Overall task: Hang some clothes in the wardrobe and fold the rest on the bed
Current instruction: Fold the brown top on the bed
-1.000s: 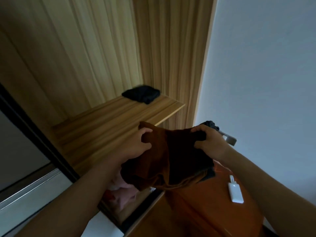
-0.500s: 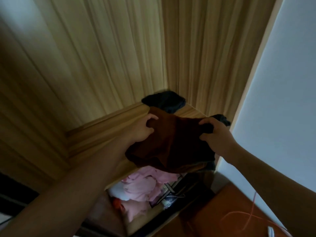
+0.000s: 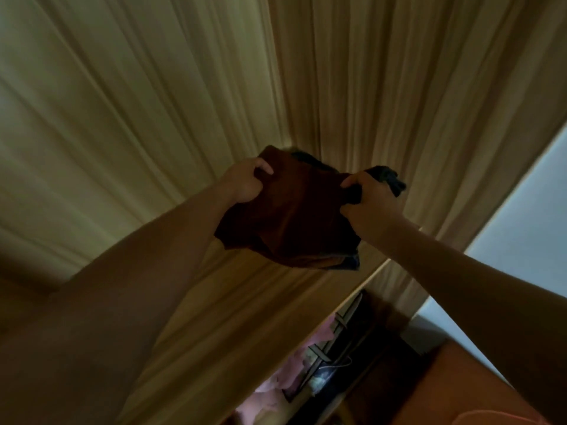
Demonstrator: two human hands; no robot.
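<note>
— Higher went the brown clothes (image 3: pixel 291 216), above the shelf (image 3: pixel 260 286); left hand (image 3: pixel 245 182) and right hand (image 3: pixel 365 194) each clutched a side.
— Released early, the stack could have slid off the shelf edge.

Two bare arms of one person are in view, entering from the bottom edge. The left hand (image 3: pixel 244 182) and the right hand (image 3: pixel 366 196) are uncovered, and so are both wrists. The left forearm (image 3: pixel 129 302), nearest the camera, looks broad; the right forearm (image 3: pixel 478 280) looks slimmer. Bare skin runs to the frame's edge on both. A short, pale fingernail shows on one of the left fingers (image 3: pixel 266 167).
</note>
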